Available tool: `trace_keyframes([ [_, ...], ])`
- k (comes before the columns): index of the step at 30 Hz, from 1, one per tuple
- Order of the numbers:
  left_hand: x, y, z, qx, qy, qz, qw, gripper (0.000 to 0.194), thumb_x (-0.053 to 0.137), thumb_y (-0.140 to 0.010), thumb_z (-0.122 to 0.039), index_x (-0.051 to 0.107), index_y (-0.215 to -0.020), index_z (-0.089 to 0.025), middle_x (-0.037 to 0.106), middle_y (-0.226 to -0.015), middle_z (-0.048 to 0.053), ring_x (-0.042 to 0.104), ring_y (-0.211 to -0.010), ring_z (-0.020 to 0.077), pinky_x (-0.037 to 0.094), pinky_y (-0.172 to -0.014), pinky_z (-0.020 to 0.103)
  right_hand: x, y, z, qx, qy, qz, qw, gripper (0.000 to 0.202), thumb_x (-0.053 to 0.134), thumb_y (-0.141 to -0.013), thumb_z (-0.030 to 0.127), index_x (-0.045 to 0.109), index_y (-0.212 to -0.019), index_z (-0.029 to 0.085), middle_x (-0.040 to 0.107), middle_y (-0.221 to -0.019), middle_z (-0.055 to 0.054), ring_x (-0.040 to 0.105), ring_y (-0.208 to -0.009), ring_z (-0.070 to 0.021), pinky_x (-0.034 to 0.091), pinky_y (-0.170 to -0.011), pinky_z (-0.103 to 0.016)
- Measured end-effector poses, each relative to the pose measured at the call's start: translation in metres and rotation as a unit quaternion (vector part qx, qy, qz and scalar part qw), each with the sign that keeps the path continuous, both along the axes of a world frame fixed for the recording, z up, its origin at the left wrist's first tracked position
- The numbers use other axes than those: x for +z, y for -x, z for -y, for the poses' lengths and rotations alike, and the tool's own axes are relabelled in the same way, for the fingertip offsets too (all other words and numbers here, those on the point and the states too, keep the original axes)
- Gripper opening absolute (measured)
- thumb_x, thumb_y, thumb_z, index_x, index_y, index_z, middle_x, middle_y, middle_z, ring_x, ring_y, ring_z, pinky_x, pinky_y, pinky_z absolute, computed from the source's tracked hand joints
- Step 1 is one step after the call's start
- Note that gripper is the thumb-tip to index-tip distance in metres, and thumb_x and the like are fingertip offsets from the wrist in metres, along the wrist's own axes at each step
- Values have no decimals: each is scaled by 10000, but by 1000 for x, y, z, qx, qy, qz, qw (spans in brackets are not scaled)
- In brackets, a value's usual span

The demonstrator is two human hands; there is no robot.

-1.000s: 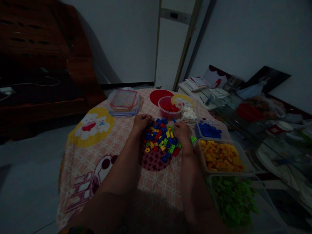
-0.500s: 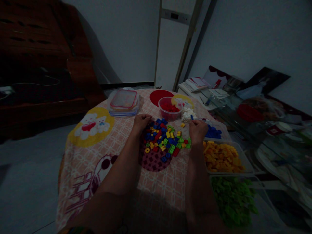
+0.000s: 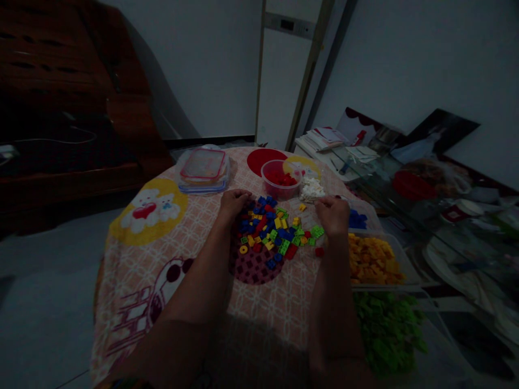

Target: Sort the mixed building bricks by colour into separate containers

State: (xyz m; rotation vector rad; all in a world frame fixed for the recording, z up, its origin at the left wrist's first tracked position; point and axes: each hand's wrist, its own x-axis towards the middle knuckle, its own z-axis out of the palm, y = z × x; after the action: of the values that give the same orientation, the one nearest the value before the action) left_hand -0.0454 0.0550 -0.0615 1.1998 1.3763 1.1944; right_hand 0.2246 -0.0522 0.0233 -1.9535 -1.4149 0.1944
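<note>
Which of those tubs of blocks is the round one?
The tub of red blocks, beside the white pile. The tub of blue, tub of yellow and tub of green look boxy.

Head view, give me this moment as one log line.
left hand at mixed bricks | right hand near blue bricks | red bricks in round tub

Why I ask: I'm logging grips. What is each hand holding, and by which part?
It cannot be told: in this dim view, no held piece shows clearly in the left hand or the right hand.

Pink tablecloth (image 3: 263,305), white lattice; mixed bricks (image 3: 279,223), 4 colours.
</note>
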Motion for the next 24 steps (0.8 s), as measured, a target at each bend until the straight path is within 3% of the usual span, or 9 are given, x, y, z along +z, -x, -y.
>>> trace_keyframes([
  [5,2,-1,0,4,9,7,1000,160,693,-721,-274,769,-799,-156,730,-692,28,612,-588,135,476,-591,236,1,16,5,184,144,-27,972,194,590,-772,178,768,-693,171,700,-620,-24,616,-576,-157,454,-602,-248],
  [9,4,-2,2,6,10,19,1000,139,685,-717,-255,757,-777,-152,717,-665,23,591,-550,124,467,-565,231,-3,24,5,250,244,5,937,202,590,-764,127,755,-654,169,689,-601,-19,595,-543,-140,435,-577,-232],
  [15,5,-1,4,-2,6,22,1000,140,693,-723,-261,752,-783,-149,725,-681,27,606,-569,126,480,-592,236,-5,25,-1,192,194,94,957,278,570,-761,78,819,-833,179,781,-837,-54,703,-826,-181,478,-743,-235],
  [19,5,-1,3,-3,11,15,1000,156,701,-721,-286,750,-787,-154,721,-677,25,610,-577,131,477,-598,238,-3,29,0,192,238,113,945,200,623,-775,118,810,-820,174,776,-817,-55,709,-823,-184,465,-699,-235],
  [24,4,0,3,-7,7,13,1000,162,684,-723,-280,754,-790,-150,717,-669,26,613,-576,133,481,-598,238,-9,47,0,151,275,182,932,182,714,-745,135,798,-887,212,796,-965,-85,726,-907,-210,472,-732,-254],
])
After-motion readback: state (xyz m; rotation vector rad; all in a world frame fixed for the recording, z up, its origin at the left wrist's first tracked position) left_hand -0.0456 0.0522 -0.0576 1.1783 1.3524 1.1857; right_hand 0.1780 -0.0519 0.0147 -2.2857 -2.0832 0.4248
